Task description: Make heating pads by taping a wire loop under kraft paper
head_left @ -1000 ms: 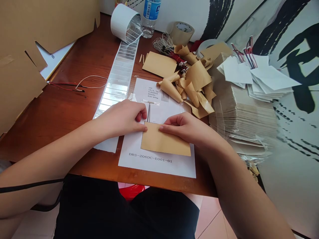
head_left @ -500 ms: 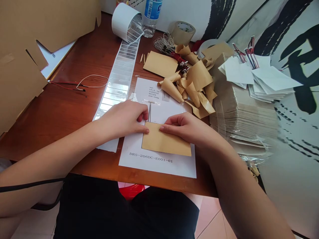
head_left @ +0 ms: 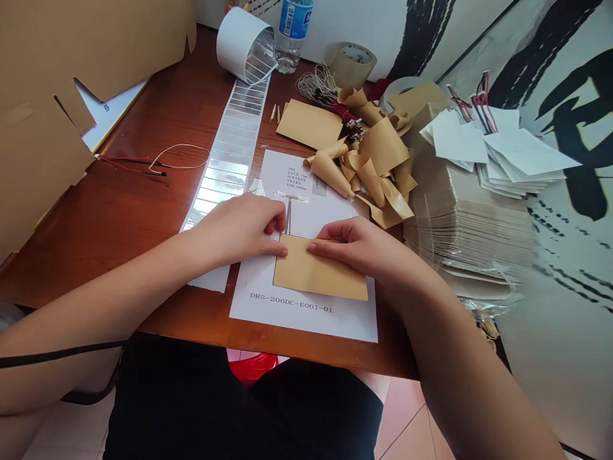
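A tan rectangular piece of paper [head_left: 322, 273] lies over a printed white sheet [head_left: 292, 313] near the table's front edge. My left hand [head_left: 246, 227] pinches it at the upper left corner, thumb on top and fingers curled behind. On its far edge, my right hand [head_left: 352, 243] grips it with the thumb on top; the other fingertips are hidden behind it. A thin dark wire [head_left: 288, 217] runs down the white sheet, its lower end disappearing at the paper's far edge between my hands.
Left of the sheet runs a strip of silvery labels [head_left: 230, 153] from a roll [head_left: 242, 45]. A cardboard box [head_left: 43, 140] stands left. Behind and right are curled tan scraps [head_left: 373, 160], a wire bundle [head_left: 320, 86], a water bottle [head_left: 292, 38], tape [head_left: 353, 64] and stacked cards [head_left: 493, 223].
Both hands keep the same hold on the tan paper. The whole view has shifted very slightly; nothing else visibly differs.
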Available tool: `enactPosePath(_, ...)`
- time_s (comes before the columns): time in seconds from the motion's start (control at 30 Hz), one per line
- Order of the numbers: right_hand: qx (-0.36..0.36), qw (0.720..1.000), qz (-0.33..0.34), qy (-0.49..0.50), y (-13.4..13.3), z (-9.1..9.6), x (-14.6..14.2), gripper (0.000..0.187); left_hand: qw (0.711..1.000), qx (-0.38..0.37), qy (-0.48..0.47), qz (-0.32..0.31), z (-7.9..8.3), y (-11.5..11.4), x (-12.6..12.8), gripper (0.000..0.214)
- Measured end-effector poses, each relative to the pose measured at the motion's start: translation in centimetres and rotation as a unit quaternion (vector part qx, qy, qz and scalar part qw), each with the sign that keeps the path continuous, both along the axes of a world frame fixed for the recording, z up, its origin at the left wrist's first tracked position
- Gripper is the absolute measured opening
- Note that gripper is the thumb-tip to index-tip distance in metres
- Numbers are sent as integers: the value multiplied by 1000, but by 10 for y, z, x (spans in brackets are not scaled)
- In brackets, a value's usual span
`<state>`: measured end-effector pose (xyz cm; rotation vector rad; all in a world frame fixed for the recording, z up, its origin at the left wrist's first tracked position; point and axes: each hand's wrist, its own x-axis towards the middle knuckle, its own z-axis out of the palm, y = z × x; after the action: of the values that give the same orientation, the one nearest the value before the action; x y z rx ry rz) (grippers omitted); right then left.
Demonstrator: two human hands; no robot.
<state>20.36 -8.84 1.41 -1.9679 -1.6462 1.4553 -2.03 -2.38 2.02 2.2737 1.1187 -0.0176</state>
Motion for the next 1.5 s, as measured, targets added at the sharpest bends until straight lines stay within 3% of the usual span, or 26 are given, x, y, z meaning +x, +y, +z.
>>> enactPosePath(1.5, 11, 1000, -20, -8, 0, -3, -1, 44, 1000, 5, 6, 2, 1, -1, 1, 34)
